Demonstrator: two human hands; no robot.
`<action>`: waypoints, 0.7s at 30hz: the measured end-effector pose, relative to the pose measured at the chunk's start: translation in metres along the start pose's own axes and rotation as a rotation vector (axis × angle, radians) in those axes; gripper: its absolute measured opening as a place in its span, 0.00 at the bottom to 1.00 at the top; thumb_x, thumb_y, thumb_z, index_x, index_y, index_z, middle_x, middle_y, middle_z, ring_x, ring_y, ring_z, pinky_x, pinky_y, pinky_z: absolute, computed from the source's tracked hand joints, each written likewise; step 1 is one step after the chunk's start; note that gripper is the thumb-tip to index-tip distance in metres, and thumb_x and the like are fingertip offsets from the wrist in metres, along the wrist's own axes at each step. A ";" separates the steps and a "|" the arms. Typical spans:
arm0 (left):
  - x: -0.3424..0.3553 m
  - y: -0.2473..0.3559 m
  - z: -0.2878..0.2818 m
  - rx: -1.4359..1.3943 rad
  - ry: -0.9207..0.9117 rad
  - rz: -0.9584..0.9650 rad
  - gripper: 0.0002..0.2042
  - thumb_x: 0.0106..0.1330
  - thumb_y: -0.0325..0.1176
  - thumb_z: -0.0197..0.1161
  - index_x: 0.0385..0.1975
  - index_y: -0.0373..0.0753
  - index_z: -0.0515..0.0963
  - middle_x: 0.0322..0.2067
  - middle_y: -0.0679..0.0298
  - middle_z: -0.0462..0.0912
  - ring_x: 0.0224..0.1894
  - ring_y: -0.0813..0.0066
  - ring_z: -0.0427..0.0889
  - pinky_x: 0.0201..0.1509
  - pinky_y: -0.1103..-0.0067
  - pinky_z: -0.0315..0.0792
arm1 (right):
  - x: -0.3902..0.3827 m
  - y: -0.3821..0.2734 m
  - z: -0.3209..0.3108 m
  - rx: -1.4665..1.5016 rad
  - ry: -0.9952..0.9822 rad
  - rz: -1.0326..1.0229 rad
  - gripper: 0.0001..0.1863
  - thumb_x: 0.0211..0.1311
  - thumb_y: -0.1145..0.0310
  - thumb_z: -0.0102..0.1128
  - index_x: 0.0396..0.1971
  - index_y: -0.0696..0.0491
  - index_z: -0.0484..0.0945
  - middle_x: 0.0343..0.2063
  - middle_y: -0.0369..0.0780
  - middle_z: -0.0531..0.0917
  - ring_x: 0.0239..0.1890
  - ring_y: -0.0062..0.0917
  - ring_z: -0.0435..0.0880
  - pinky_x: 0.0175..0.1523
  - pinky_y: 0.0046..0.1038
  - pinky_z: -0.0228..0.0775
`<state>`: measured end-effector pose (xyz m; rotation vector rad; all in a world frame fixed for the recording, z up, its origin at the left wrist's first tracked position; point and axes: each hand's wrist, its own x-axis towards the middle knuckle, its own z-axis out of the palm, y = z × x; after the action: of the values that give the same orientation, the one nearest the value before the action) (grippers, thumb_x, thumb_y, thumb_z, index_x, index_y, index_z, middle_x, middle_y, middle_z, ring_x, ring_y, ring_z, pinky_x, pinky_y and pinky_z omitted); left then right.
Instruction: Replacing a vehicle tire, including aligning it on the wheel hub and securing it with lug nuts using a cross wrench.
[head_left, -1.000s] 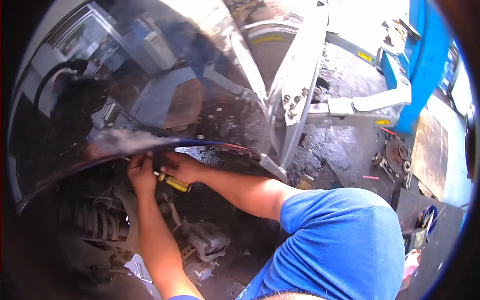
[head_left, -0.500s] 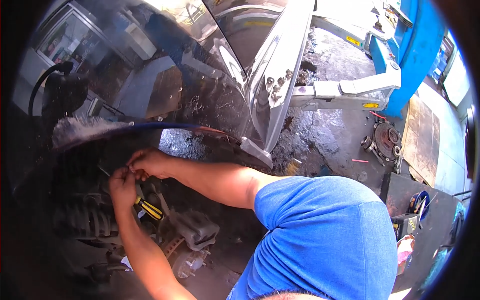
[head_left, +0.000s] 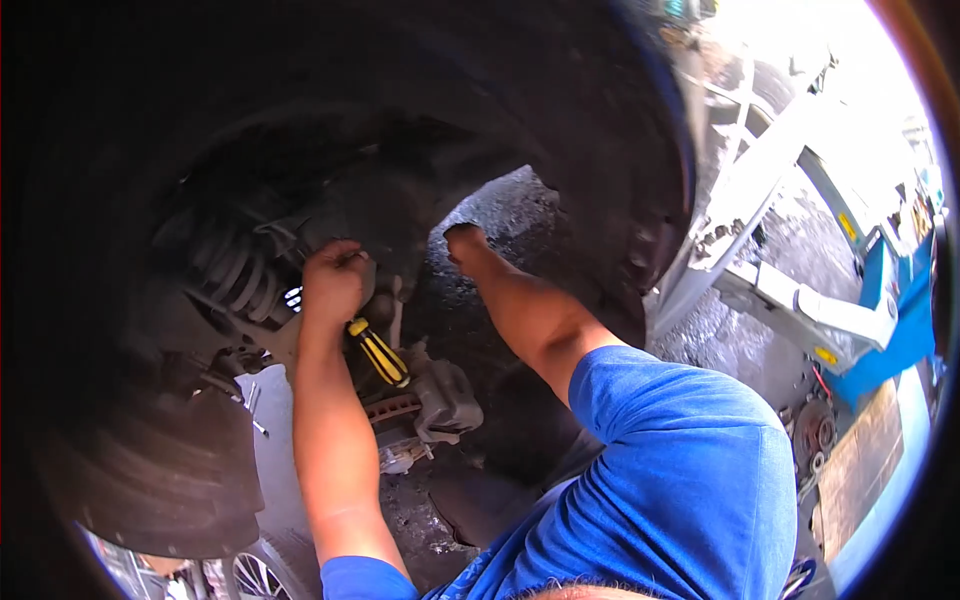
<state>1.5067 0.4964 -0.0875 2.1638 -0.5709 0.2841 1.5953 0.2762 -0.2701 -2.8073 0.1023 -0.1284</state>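
Note:
My left hand (head_left: 333, 282) is inside the wheel arch between the coil spring (head_left: 236, 278) and the brake caliper (head_left: 447, 400). Its fingers are curled and pinched together; whatever they hold is too dark and small to name. Beside that wrist a screwdriver (head_left: 378, 353) shows its yellow and black handle, with its tip hidden. My right arm reaches to the far opening in the arch, where my right hand (head_left: 466, 243) shows only in part against the dark liner, its fingers hidden. A rusty brake disc (head_left: 392, 407) sits below the screwdriver, next to the caliper.
The dark wheel arch edge (head_left: 688, 190) curves over both arms. To the right are a pale lift arm (head_left: 800, 308) and a blue lift post (head_left: 885, 345). Greasy metal parts (head_left: 815, 428) lie by a brown board (head_left: 858, 470). A thin metal tool (head_left: 255, 410) is at lower left.
My head has moved further under the wheel arch. My hands, together before, are now apart: the right has gone away to the far opening, while the left stays near the screwdriver.

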 end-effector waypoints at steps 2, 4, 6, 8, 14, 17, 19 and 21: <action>-0.007 -0.001 -0.005 -0.036 0.050 -0.042 0.11 0.58 0.28 0.63 0.38 0.30 0.81 0.25 0.60 0.81 0.28 0.76 0.78 0.35 0.78 0.72 | 0.012 -0.007 0.014 0.764 0.015 0.209 0.17 0.49 0.60 0.69 0.36 0.55 0.79 0.26 0.35 0.79 0.32 0.29 0.79 0.40 0.34 0.72; -0.012 -0.003 -0.009 -0.050 0.063 -0.056 0.11 0.57 0.28 0.63 0.38 0.30 0.81 0.24 0.60 0.81 0.27 0.76 0.78 0.34 0.78 0.72 | 0.016 -0.021 0.020 1.458 -0.054 0.454 0.19 0.49 0.60 0.69 0.39 0.56 0.79 0.27 0.33 0.78 0.29 0.26 0.75 0.36 0.33 0.69; -0.015 -0.005 -0.013 -0.015 0.070 -0.075 0.12 0.55 0.29 0.64 0.37 0.30 0.81 0.25 0.57 0.82 0.28 0.72 0.80 0.35 0.77 0.73 | 0.010 -0.032 0.016 1.448 0.030 0.301 0.18 0.51 0.61 0.68 0.40 0.56 0.79 0.28 0.34 0.79 0.27 0.25 0.75 0.35 0.31 0.69; -0.018 -0.002 -0.015 0.021 0.072 -0.037 0.14 0.54 0.33 0.66 0.38 0.31 0.81 0.27 0.54 0.83 0.31 0.66 0.82 0.37 0.74 0.74 | -0.003 -0.037 0.004 1.434 0.071 0.201 0.17 0.54 0.63 0.66 0.41 0.56 0.78 0.29 0.34 0.80 0.26 0.25 0.75 0.33 0.30 0.70; -0.024 0.027 -0.001 0.551 -0.119 -0.011 0.25 0.48 0.46 0.72 0.42 0.34 0.80 0.37 0.47 0.84 0.42 0.49 0.83 0.46 0.65 0.76 | -0.035 -0.063 -0.063 2.108 -0.303 0.022 0.08 0.59 0.69 0.64 0.34 0.56 0.78 0.27 0.41 0.80 0.25 0.28 0.78 0.30 0.31 0.74; -0.017 0.036 0.007 0.692 -0.168 -0.117 0.26 0.49 0.48 0.71 0.43 0.36 0.80 0.40 0.46 0.83 0.45 0.49 0.82 0.52 0.64 0.75 | -0.038 -0.086 -0.097 2.175 -0.345 0.044 0.07 0.59 0.70 0.64 0.34 0.55 0.78 0.27 0.40 0.80 0.26 0.28 0.77 0.32 0.32 0.74; -0.008 0.031 0.002 0.703 -0.054 -0.112 0.23 0.54 0.46 0.68 0.43 0.35 0.80 0.40 0.45 0.83 0.45 0.49 0.82 0.51 0.65 0.74 | -0.042 -0.095 -0.115 2.156 -0.381 0.042 0.07 0.60 0.69 0.63 0.35 0.54 0.78 0.28 0.40 0.80 0.31 0.28 0.80 0.35 0.32 0.75; 0.003 0.017 -0.018 0.541 -0.029 -0.081 0.21 0.56 0.43 0.66 0.43 0.34 0.80 0.39 0.45 0.83 0.43 0.50 0.82 0.49 0.66 0.74 | -0.046 -0.098 -0.128 2.120 -0.453 -0.111 0.06 0.62 0.69 0.61 0.36 0.53 0.79 0.31 0.38 0.83 0.35 0.24 0.83 0.35 0.27 0.74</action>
<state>1.5011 0.5011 -0.0635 2.7079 -0.4549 0.3978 1.5419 0.3316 -0.1215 -0.6706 -0.1988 0.2504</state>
